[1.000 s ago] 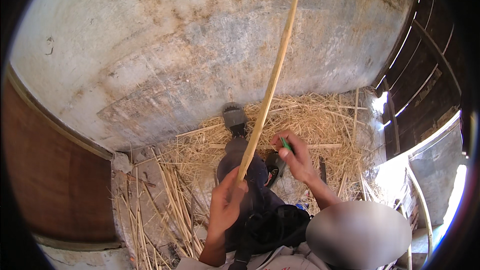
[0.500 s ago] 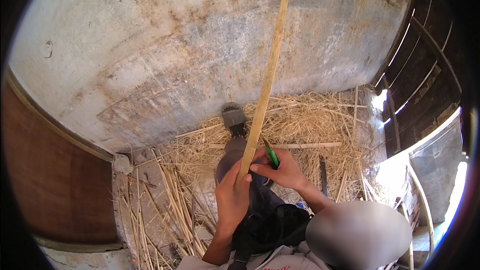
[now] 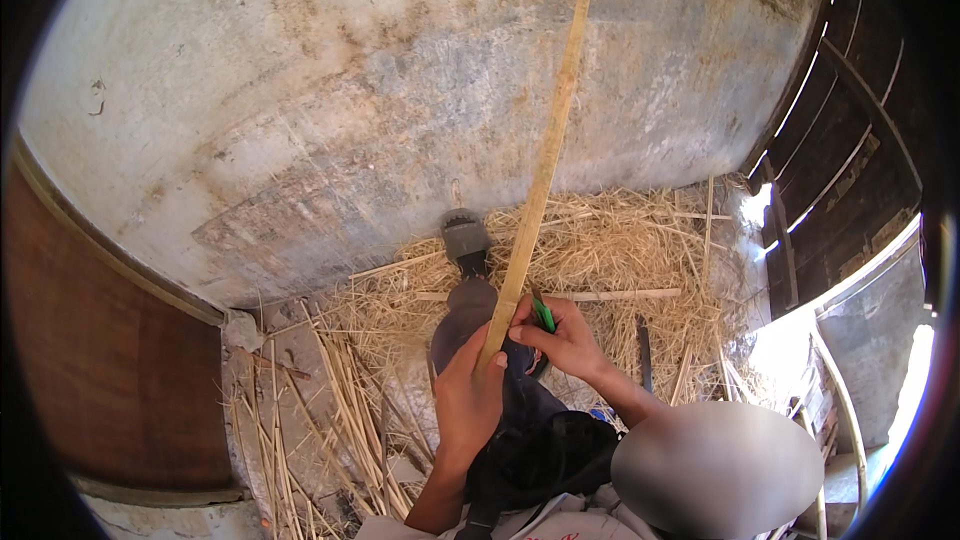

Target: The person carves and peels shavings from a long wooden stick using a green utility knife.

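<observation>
A long, flat, tan bamboo strip (image 3: pixel 545 170) rises in front of me, its far end against the background of the stained wall. Around its lower end my left hand (image 3: pixel 468 390) is closed, the thumb lying over the near tip. My right hand (image 3: pixel 565 342) is closed on a small green-handled tool (image 3: pixel 543 314); its working end is mostly hidden, so I cannot tell its exact kind. The right thumb and fingertips meet the strip's right edge just above my left thumb. Below the hands is my dark-trousered leg (image 3: pixel 465 335).
Loose straw-like shavings (image 3: pixel 620 250) cover the floor along the concrete wall (image 3: pixel 330 120). Several thin bamboo sticks (image 3: pixel 345 400) lie to the left, by a brown panel (image 3: pixel 110 340). A dark, narrow bar (image 3: pixel 645 355) lies in the shavings at right. Dark slatted boards (image 3: pixel 830 140) stand at far right.
The bamboo strip's far end has dropped slightly and shifted a little right. Both hands keep their grip; the right hand has turned slightly, hiding more of the tool's tip.
</observation>
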{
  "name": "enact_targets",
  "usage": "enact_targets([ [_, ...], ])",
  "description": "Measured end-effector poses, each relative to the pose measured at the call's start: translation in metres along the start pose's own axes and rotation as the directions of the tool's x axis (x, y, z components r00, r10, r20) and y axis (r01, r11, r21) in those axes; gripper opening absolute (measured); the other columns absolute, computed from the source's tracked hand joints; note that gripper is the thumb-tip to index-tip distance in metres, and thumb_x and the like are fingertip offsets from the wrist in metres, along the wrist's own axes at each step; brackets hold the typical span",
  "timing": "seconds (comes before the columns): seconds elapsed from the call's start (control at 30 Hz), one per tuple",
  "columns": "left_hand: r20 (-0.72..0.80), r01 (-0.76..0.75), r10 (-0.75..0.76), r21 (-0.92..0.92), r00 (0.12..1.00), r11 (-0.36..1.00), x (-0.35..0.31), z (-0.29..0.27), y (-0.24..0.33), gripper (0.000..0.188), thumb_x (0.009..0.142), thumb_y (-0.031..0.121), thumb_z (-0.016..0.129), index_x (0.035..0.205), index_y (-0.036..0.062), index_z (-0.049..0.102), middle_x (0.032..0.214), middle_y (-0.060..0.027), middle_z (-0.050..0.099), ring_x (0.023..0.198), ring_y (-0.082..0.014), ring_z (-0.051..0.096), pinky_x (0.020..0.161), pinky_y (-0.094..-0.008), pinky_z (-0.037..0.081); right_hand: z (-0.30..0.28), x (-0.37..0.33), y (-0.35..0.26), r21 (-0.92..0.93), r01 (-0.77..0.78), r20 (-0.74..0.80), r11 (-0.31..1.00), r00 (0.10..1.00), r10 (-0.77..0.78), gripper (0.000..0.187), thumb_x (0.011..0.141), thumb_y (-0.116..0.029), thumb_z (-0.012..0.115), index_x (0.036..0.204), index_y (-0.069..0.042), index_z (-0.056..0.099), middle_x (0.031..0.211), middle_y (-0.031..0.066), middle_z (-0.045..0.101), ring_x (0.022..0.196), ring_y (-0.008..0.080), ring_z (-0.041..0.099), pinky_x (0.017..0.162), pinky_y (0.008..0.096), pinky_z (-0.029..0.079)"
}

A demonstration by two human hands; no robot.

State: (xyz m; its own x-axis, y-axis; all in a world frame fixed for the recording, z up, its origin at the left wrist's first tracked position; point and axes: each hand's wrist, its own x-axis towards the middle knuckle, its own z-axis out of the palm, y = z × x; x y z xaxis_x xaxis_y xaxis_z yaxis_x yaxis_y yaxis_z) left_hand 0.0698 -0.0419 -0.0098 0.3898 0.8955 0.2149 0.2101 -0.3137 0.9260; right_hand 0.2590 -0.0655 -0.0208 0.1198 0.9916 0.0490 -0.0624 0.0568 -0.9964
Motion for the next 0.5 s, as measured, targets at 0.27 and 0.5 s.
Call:
enact_targets([
  [0.27,0.011,0.091,-0.09,-0.224,0.996,0.97,-0.004,-0.009,-0.003,0.039,0.107,0.012,0.067,0.143,-0.0018,0.061,0.086,0.002,0.064,0.065,-0.0019,0.051,0.056,-0.0202,0.039,-0.014,-0.002,-0.002,-0.177,0.264,0.007,0.948,0.964,-0.267,0.031,0.105,-0.034,0.069,0.109,-0.003,0.067,0.088,0.0058,0.063,0.076,0.0131,0.059,0.071,0.0308,0.047],
  [0.5,0.14,0.237,-0.198,-0.384,0.97,0.892,-0.005,-0.013,0.007,0.04,0.107,0.015,0.067,0.144,-0.001,0.062,0.08,0.0046,0.059,0.061,-0.0007,0.048,0.051,-0.0189,0.037,-0.027,-0.001,-0.019,-0.567,0.494,0.125,0.66,0.843,-0.523,0.037,0.098,-0.035,0.077,0.12,-0.006,0.073,0.087,0.0096,0.069,0.068,0.0264,0.068,0.063,0.0378,0.053],
])
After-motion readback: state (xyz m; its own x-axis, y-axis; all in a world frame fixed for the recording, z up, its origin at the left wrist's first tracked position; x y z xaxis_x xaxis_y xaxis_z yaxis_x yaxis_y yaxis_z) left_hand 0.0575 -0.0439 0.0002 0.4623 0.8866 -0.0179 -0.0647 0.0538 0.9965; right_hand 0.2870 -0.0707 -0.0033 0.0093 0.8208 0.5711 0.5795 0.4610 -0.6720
